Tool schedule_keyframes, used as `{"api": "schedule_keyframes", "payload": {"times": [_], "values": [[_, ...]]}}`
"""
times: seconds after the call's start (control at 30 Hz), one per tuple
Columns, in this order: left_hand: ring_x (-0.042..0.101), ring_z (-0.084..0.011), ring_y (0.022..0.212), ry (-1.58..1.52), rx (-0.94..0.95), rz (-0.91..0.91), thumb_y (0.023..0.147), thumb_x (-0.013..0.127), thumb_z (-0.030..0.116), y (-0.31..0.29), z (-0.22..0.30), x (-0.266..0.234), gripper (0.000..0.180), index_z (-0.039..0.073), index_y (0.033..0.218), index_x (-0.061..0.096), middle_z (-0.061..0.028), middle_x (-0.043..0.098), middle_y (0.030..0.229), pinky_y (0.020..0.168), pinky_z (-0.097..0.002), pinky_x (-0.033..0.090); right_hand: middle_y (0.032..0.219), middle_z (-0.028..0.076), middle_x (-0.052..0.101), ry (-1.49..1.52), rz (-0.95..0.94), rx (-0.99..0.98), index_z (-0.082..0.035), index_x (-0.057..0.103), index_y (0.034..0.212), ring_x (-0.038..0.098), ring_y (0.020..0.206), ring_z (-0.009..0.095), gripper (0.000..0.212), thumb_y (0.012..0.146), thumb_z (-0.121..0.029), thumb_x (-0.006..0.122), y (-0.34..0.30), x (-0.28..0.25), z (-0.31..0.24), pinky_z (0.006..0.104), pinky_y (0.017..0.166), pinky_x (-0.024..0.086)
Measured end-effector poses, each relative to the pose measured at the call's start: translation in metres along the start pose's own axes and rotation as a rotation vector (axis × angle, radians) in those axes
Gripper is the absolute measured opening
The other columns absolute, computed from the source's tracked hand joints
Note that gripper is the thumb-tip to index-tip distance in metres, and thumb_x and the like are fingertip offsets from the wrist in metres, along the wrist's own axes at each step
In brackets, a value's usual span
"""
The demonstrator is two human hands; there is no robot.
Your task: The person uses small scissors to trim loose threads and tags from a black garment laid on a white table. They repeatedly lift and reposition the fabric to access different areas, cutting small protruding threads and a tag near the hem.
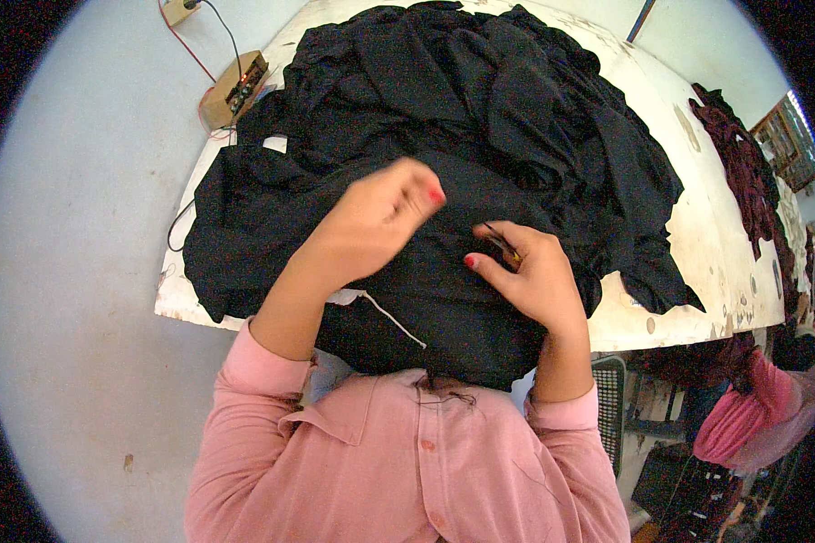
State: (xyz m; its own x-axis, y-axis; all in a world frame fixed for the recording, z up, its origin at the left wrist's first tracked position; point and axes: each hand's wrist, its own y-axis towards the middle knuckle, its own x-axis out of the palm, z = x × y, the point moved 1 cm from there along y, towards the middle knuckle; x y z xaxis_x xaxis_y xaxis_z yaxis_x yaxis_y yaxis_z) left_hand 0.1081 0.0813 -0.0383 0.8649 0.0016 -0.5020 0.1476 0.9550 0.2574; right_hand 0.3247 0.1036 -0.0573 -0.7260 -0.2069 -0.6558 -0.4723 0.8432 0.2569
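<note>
A large heap of black cloth (453, 81) covers most of the table in front of me and hangs over its near edge to my lap. My left hand (376, 217) is raised over the middle of the cloth, fingers curled together in a pinch; anything between them is too small or blurred to see. To its right, my right hand (539, 276) is closed around small thread snips (509, 250), whose dark blades point up and left. A white cord (395, 319) lies on the cloth below my left wrist. Loose dark threads (448, 395) cling to my shirt front.
The worn white table (670, 331) shows at the right and left of the heap. A brown box with wires (234, 90) sits at the far left edge by the wall. Maroon cloth (738, 163) lies on the right; a person in pink (743, 416) is at the lower right.
</note>
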Motion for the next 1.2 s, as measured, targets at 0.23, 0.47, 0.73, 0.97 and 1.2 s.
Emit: {"api": "schedule_keyframes", "payload": {"times": [0.23, 0.47, 0.73, 0.97, 1.2], "values": [[0.058, -0.0104, 0.074, 0.038, 0.012, -0.267, 0.084, 0.071, 0.02, -0.004, 0.009, -0.004, 0.02, 0.001, 0.089, 0.064, -0.0027, 0.061, 0.078, 0.068, -0.0281, 0.048, 0.072, 0.004, 0.059, 0.292, -0.021, -0.009, -0.002, 0.061, 0.088, 0.054, 0.068, 0.013, 0.016, 0.082, -0.013, 0.07, 0.001, -0.015, 0.016, 0.0257, 0.064, 0.043], [0.055, -0.0046, 0.073, -0.235, -0.094, -0.112, 0.088, 0.068, 0.016, -0.008, 0.013, -0.031, 0.018, -0.002, 0.087, 0.069, 0.0007, 0.064, 0.076, 0.066, -0.0216, 0.044, 0.067, -0.009, 0.051, 0.422, -0.1, 0.137, -0.002, 0.069, 0.095, 0.039, 0.059, 0.001, 0.021, 0.078, -0.013, 0.076, -0.01, -0.045, 0.02, 0.0188, 0.054, 0.029], [0.051, -0.0038, 0.076, -0.379, -0.109, -0.041, 0.087, 0.069, 0.022, -0.014, 0.005, -0.046, 0.022, -0.001, 0.087, 0.068, 0.0028, 0.062, 0.079, 0.068, -0.0216, 0.042, 0.071, -0.004, 0.062, 0.525, -0.101, 0.126, -0.002, 0.068, 0.087, 0.051, 0.063, 0.003, 0.02, 0.074, -0.012, 0.08, -0.031, -0.074, 0.048, 0.0194, 0.057, 0.039], [0.056, -0.0072, 0.081, -0.254, -0.059, -0.019, 0.087, 0.069, 0.022, -0.015, 0.016, -0.035, 0.021, 0.002, 0.094, 0.068, 0.0007, 0.064, 0.085, 0.076, -0.0227, 0.044, 0.072, -0.003, 0.063, 0.555, -0.054, 0.109, -0.002, 0.067, 0.082, 0.053, 0.065, 0.004, 0.016, 0.075, -0.011, 0.079, -0.033, -0.079, 0.047, 0.0198, 0.059, 0.041], [0.059, -0.0104, 0.085, -0.584, -0.155, 0.117, 0.087, 0.064, 0.019, -0.014, 0.017, -0.024, 0.018, 0.002, 0.093, 0.068, -0.0017, 0.066, 0.089, 0.082, -0.0246, 0.043, 0.073, -0.003, 0.063, 0.537, -0.048, 0.054, -0.003, 0.068, 0.084, 0.053, 0.066, 0.004, 0.017, 0.075, -0.012, 0.08, -0.034, -0.081, 0.048, 0.02, 0.06, 0.041]]}}
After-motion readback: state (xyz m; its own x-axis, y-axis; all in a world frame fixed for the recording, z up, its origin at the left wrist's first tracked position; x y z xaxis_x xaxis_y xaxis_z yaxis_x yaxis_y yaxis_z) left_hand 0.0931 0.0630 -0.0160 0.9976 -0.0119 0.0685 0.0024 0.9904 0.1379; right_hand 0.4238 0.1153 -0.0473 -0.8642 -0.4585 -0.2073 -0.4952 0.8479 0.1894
